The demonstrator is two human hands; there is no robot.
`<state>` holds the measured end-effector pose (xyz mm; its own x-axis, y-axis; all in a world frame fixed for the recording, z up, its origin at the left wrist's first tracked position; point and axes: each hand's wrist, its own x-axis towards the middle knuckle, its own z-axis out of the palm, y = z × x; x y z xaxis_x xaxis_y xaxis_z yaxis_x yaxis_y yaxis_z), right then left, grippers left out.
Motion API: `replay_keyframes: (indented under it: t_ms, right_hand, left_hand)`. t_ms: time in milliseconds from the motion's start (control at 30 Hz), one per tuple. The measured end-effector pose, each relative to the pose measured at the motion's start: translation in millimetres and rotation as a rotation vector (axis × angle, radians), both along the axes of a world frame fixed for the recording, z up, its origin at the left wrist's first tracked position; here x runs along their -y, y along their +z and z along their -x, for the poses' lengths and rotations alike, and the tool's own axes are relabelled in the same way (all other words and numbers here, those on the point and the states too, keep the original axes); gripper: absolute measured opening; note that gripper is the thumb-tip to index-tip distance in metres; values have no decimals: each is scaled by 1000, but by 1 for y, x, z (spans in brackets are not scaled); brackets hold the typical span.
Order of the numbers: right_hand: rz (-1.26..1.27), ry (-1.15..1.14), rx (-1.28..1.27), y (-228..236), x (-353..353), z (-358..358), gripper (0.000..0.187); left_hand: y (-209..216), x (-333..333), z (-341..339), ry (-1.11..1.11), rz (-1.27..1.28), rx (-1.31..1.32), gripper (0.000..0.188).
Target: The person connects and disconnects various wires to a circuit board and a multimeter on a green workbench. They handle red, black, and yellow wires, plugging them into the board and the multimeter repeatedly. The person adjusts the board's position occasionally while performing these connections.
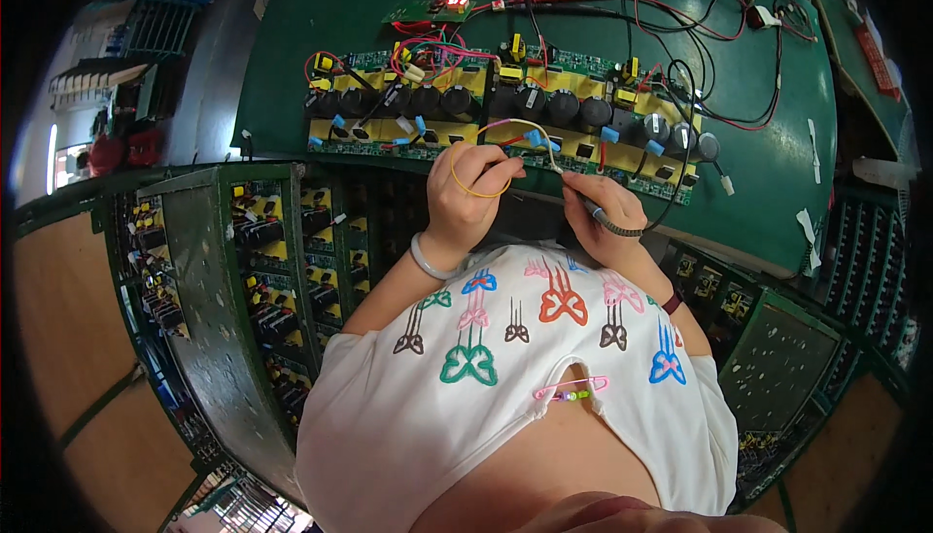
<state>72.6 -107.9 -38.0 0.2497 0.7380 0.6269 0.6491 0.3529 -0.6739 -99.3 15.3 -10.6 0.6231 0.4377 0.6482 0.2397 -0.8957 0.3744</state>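
Observation:
My left hand [471, 188] is closed with its fingertips pinched together, and a thin yellow wire [454, 175] loops out of it. The wire arcs over toward my right hand [604, 207], its far stretch looking whitish near those fingertips. My right hand is closed around a slim, pen-shaped tool [593, 208] with a dark grey handle; a dark cable [671, 205] trails from it up to the right. Both hands are at the near edge of a row of green circuit boards [646, 185], which carry black cylindrical capacitors [562, 106], yellow parts and blue-capped leads [610, 134].
The boards lie on a green tabletop [768, 207]. Behind them, a small circuit board [428, 12] shows lit red digits, with red and black cables [671, 13] spread rightward. Green racks [224, 280] filled with boards stand at the lower left, and more racks [787, 339] at the right.

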Motion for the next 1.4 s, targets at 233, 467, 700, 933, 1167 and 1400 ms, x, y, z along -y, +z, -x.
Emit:
replay_keyframes:
  t_ms: [233, 467, 700, 933, 1167, 1400]
  right_hand:
    - [-30, 7, 17, 1, 0, 2, 32]
    - [-2, -19, 15, 4, -1, 4, 26]
    - [34, -35, -3, 11, 2, 4, 24]
    - [70, -142, -28, 8, 20, -12, 19]
    - [-14, -160, -83, 8, 20, -11, 15]
    - [3, -150, -103, 6, 18, -10, 18]
  left_hand:
    - [8, 3, 4, -23, 35, -29, 19]
    - [9, -3, 2, -25, 5, -31, 15]
    - [12, -4, 2, -50, -4, -59, 15]
    - [15, -6, 1, -51, 1, -109, 11]
    - [11, -9, -2, -75, -14, -92, 14]
    - [9, -12, -4, -75, -3, -76, 15]
